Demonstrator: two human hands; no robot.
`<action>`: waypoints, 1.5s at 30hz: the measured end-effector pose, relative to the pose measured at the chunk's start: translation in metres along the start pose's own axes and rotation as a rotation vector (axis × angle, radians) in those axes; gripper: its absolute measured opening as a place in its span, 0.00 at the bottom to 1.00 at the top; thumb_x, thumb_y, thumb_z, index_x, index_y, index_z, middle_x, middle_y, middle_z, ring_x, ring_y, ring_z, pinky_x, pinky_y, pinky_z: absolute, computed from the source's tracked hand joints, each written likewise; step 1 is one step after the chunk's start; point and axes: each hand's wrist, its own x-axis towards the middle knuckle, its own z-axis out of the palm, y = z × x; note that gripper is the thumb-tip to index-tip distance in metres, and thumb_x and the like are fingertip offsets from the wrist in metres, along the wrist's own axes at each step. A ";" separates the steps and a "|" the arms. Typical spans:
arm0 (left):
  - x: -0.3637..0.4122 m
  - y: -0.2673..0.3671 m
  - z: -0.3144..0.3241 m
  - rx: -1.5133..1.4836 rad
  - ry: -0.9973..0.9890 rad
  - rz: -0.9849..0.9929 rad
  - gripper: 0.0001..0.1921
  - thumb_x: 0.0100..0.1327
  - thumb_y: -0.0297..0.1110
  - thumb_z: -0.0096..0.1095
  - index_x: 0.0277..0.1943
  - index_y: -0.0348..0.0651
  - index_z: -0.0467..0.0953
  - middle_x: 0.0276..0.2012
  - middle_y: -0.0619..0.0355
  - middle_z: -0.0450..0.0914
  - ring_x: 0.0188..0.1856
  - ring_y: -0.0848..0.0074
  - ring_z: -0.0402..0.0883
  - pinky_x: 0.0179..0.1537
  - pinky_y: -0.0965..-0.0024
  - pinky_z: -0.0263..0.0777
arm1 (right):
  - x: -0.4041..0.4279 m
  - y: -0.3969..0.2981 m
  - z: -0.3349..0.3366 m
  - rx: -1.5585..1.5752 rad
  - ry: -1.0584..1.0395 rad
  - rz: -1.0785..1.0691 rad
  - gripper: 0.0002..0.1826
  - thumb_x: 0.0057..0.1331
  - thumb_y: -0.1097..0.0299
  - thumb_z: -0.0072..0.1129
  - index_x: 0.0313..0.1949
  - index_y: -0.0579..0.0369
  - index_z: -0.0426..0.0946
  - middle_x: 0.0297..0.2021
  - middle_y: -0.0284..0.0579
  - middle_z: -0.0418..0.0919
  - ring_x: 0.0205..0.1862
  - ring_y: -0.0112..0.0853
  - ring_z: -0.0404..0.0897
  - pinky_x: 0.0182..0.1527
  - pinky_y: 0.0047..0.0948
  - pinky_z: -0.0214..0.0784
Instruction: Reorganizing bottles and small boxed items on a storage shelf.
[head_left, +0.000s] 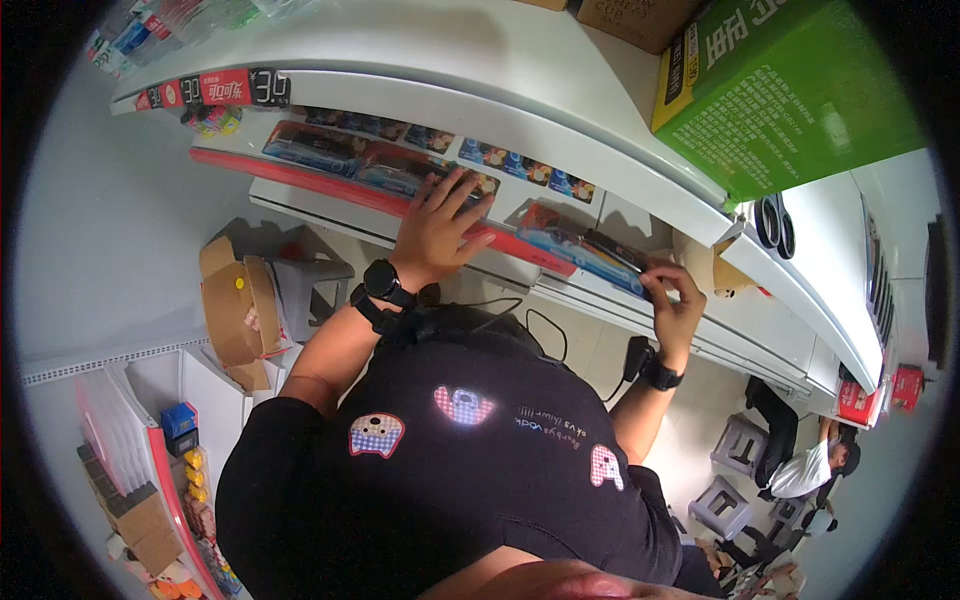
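My left hand (442, 225), fingers spread, rests at the red-fronted shelf edge (300, 176), its fingertips over a blister pack (390, 169) that it partly hides. Another long blister pack (315, 146) lies left of it in the same row. My right hand (675, 296) pinches the right end of a long red-and-blue blister pack (581, 247) with a dark item inside. That pack lies slanted along the shelf front, its left end near the red strip. Behind the row, several small blue cards (529, 166) stand under the upper shelf.
Above runs a white shelf (450, 97) with price tags (225, 86) and a green box (787, 105). Black-handled scissors (774, 225) hang at the right. An open cardboard box (236, 307) stands at the left. People (806, 469) and grey stools (720, 506) are at lower right.
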 end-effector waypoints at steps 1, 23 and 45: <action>0.000 -0.002 -0.001 -0.006 -0.004 0.007 0.26 0.69 0.52 0.63 0.66 0.52 0.78 0.73 0.53 0.68 0.77 0.55 0.60 0.74 0.42 0.54 | 0.004 0.002 0.007 0.011 0.005 -0.070 0.04 0.63 0.82 0.66 0.36 0.61 0.83 0.36 0.44 0.85 0.37 0.30 0.85 0.42 0.25 0.77; -0.008 -0.053 -0.018 0.002 0.002 -0.029 0.23 0.70 0.50 0.62 0.65 0.54 0.79 0.71 0.53 0.69 0.76 0.55 0.62 0.74 0.41 0.52 | 0.046 -0.004 0.104 -0.198 -0.182 -0.332 0.06 0.60 0.75 0.67 0.37 0.52 0.83 0.35 0.46 0.86 0.38 0.46 0.84 0.44 0.40 0.76; -0.004 -0.061 -0.014 -0.173 -0.077 0.022 0.28 0.73 0.48 0.58 0.72 0.50 0.70 0.74 0.50 0.66 0.79 0.58 0.56 0.79 0.46 0.42 | 0.035 -0.017 0.122 -0.233 -0.083 -0.274 0.13 0.64 0.72 0.66 0.49 0.54 0.81 0.43 0.52 0.85 0.48 0.51 0.81 0.50 0.46 0.74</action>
